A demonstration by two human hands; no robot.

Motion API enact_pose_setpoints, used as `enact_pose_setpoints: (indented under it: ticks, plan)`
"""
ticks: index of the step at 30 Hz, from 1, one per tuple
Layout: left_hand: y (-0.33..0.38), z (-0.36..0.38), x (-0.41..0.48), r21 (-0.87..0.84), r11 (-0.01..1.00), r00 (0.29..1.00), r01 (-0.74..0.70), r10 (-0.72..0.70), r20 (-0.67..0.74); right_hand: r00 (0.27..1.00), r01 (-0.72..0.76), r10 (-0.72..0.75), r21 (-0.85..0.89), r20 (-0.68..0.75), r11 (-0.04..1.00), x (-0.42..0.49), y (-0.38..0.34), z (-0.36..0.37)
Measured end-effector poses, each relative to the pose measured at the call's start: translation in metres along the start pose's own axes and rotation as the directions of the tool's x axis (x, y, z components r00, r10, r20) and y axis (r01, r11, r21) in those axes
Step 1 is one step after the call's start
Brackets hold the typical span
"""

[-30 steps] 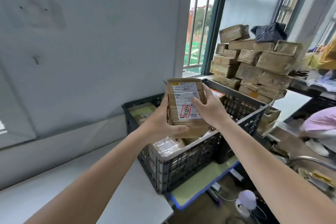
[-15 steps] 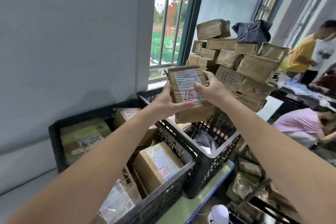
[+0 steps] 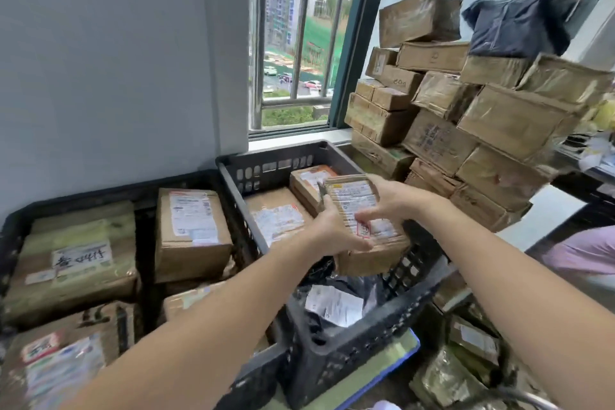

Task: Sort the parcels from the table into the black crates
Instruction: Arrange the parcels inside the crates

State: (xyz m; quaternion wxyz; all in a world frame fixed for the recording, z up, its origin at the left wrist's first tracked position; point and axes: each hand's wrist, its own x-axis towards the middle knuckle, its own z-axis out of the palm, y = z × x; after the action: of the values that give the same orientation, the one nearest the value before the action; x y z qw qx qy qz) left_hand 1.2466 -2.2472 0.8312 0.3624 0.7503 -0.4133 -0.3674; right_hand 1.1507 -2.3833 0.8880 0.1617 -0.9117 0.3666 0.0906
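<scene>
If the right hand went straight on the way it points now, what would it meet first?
Apart from the parcel it grips, the right hand would probably meet the orange-topped box at the back of the right crate; depth is unclear.

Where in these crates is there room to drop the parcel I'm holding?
The right crate seems to have the room: a low pocket by its right wall, between the far brown boxes and the black bag, below the held parcel. The left crate is crowded, boxes nearly wall to wall.
</scene>
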Motion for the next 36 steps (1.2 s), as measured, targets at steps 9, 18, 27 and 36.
enact_pose_setpoints:
  ticks: [9,18,27,36]
  plan:
    - [0.004,0.069,0.051,-0.023,0.966,0.966,0.259,-0.259,0.021,0.97,0.152,-0.097,-0.239,0.224,0.959,0.064,0.055,0.034]
    - [-0.023,0.088,0.067,0.433,0.825,0.925,0.363,-0.376,-0.059,0.953,0.297,-0.278,-0.568,0.123,0.767,0.08,0.055,0.086]
    - [-0.039,0.091,0.055,0.498,0.851,0.986,0.166,-0.128,-0.11,0.844,0.532,-0.366,-0.517,0.393,0.671,0.1,0.07,0.066]
    - [-0.046,0.106,0.07,0.846,0.531,0.999,0.033,0.002,-0.041,0.872,0.464,-0.37,-0.784,0.322,0.413,0.1,0.077,0.093]
